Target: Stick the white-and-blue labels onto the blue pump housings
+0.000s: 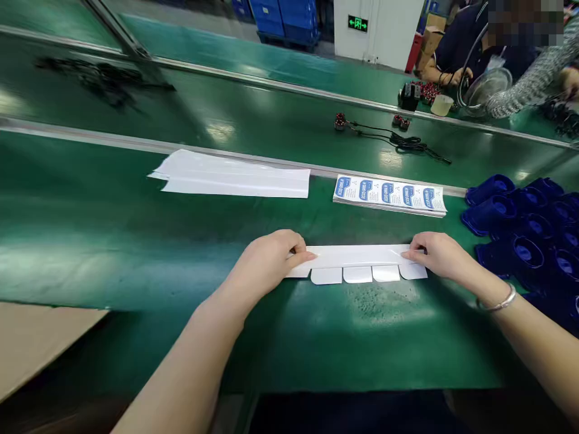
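A white label strip (pixel 357 256) lies on the green bench in front of me, its plain side up. Several rounded label ends (pixel 357 275) stick out in a row along its near edge. My left hand (pixel 266 262) pinches the strip's left end between thumb and fingers. At the opposite end, my right hand (pixel 436 254) grips the strip the same way, and a metal bangle circles that wrist. Just beyond lies a stack of printed blue-and-white label sheets (pixel 389 194). Several white backing sheets (pixel 235 176) are spread to the left of it.
Dark blue plastic housings (pixel 520 250) crowd the right side. A cardboard piece (pixel 40 337) sits at the lower left. Behind the metal rail (pixel 253 158), a black cable with copper coils (pixel 402 140) rests on the belt. Across from me a person works beside a flexible duct (pixel 534 78).
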`<state>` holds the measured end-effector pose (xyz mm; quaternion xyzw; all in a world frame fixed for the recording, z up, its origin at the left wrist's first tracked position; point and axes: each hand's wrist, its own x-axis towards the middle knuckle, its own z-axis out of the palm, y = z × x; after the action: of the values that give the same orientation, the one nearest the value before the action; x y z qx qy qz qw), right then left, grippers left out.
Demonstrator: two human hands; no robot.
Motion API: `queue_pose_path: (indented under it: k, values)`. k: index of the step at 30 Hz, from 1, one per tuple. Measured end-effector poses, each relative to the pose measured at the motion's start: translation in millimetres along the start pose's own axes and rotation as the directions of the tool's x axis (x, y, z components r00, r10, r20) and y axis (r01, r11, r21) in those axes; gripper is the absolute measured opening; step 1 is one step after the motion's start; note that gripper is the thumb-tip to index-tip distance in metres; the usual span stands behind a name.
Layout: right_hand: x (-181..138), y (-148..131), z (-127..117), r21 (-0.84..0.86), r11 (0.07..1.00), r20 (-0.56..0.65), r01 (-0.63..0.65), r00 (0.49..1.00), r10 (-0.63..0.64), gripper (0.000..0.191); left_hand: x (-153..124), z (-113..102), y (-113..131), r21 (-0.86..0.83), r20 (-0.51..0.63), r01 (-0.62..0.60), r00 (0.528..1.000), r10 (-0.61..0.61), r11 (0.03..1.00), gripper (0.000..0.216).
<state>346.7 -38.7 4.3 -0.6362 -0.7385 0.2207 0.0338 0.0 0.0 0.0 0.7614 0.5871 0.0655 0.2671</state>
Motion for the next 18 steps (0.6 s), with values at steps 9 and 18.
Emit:
queue_pose_path:
  k: [9,18]
  values:
    - [-5.6,3.0,1.5,0.089,0.996,-0.049,-0.018,0.999,0.022,0.015,-3.1,-9.7,6.7,-0.082,0.145,-0.176,0.972,0.187,0.981,0.030]
    - [-5.8,6.9,2.6,0.091,0.996,-0.062,-0.010,0.998,0.016,0.015,41.7,11.2,68.7,0.030,0.294,-0.325,0.907,0.302,0.945,0.016]
